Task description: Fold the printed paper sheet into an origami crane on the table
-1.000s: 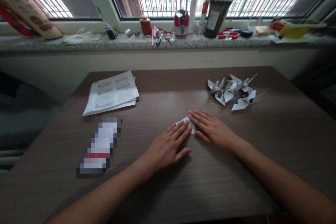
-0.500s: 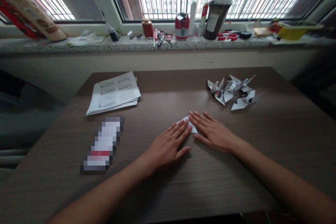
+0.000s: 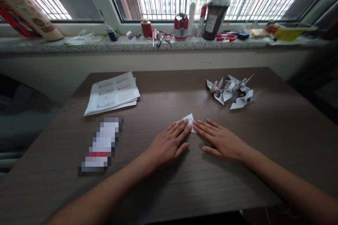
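A small folded piece of white paper (image 3: 190, 117) lies flat on the brown table (image 3: 158, 193), partly covered by my fingers. My left hand (image 3: 169, 145) rests palm down, its outstretched fingertips on the paper's left and lower part and its thumb out to the side. From the right, my right hand (image 3: 221, 140) lies flat with fingers stretched out and fingertips at the paper's right edge. Beyond it sit several folded paper figures (image 3: 224, 88), grouped together with pointed tips.
A stack of printed sheets (image 3: 113, 93) lies at the table's back left. In front of it is a pixelated phone-shaped object (image 3: 101, 144). On the stone windowsill (image 3: 105, 46) stand a red can (image 3: 181, 26), a dark lidded cup (image 3: 215, 17) and a yellow container (image 3: 287, 32).
My right hand has slid down the paper's right edge towards me, baring its top corner. My left hand stays on the paper. The whole view has shifted slightly.
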A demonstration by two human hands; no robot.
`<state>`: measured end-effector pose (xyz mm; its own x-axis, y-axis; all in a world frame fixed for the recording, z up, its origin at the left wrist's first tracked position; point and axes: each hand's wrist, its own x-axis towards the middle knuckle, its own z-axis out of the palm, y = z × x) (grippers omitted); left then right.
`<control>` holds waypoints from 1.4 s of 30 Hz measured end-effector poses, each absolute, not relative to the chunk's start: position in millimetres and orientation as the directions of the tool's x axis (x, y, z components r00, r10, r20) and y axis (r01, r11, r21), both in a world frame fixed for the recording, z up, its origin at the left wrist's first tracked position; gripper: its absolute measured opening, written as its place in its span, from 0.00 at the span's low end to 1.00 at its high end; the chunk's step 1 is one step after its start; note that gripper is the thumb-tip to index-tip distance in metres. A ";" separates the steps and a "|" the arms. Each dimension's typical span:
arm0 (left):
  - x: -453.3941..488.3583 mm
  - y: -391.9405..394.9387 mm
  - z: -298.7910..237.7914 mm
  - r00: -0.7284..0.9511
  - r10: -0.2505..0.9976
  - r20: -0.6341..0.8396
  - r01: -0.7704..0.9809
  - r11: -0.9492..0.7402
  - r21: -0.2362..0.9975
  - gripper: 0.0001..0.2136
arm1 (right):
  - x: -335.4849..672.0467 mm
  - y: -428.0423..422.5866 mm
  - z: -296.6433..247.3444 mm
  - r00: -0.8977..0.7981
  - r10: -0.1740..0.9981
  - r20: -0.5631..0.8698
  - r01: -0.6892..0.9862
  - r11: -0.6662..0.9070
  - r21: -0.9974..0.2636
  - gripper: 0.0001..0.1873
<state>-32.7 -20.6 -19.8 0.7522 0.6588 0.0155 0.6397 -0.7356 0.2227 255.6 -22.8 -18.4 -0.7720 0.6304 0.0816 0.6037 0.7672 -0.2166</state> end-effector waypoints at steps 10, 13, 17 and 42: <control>-31.4 -20.5 -18.5 0.746 0.666 -0.001 0.651 -0.729 0.212 0.30 | 258.4 -22.6 -13.7 -0.767 0.639 0.053 0.615 0.757 -0.222 0.40; -30.9 -20.6 -17.4 0.749 0.663 0.005 0.646 -0.731 0.219 0.30 | 257.6 -17.5 -13.9 -0.742 0.667 0.071 0.639 0.735 -0.229 0.38; -30.8 -21.0 -16.4 0.757 0.653 0.017 0.633 -0.739 0.229 0.28 | 249.5 -3.3 -16.4 -0.693 0.711 0.122 0.680 0.700 -0.217 0.37; -31.1 -25.0 -19.5 0.770 0.637 0.024 0.613 -0.750 0.248 0.31 | 243.8 12.4 -30.7 -0.690 0.712 0.132 0.667 0.696 -0.267 0.36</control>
<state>-31.1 -25.0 -19.5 0.7701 0.6375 0.0239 0.6132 -0.7500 0.2480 243.8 12.4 -30.7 -0.6899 0.7117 0.1319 0.6666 0.6958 -0.2674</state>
